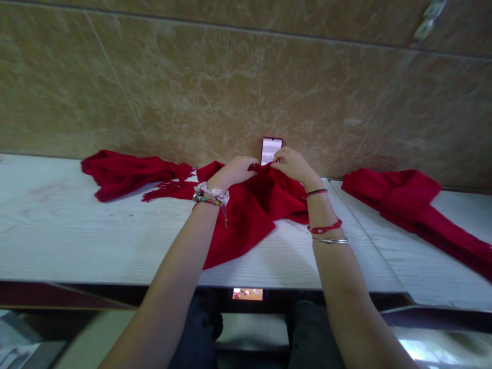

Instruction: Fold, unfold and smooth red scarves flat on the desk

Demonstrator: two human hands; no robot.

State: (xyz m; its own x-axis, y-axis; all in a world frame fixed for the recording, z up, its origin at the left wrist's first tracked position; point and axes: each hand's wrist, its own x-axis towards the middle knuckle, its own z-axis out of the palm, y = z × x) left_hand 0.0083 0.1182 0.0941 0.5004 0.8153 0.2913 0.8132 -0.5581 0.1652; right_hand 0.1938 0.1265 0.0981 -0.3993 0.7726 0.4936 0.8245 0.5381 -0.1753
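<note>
- left hand (237,170): fingers curled down, pinching the top edge of the red scarf (246,215); fingertips partly buried in the fabric
- right hand (292,164): also closed on the same bunched top edge, thumb side facing the left hand; the 2 hands nearly touch each other
- left wrist wears a beaded bracelet (210,195) with a pale fabric band; a short cord hangs off it over the cloth
- right wrist and forearm carry 3 bands: a thin dark red one, a thicker red one (325,227), and a thin metal bangle below it
- red scarf lies on the table (77,230), at its middle toward the far edge; gathered high under the hands, lower part spreads flat toward the near edge and ends in a point between the forearms
- fringed end of red cloth (165,189) lies just left of the left wrist; cannot tell if it belongs to the held scarf
- phone (271,150) stands upright against the wall (192,77) right behind the hands, screen lit; its bottom is hidden by the hands and cloth
- 2nd red scarf (126,171) crumpled at far left of the table, well apart from the hands
- 3rd red scarf (415,205) at right, on an adjoining table surface (423,271), draped long toward the right edge
- wall is brown marble-look tile
- small lit screen (247,293) visible under the table's near edge, between the person's dark-clothed legs
</note>
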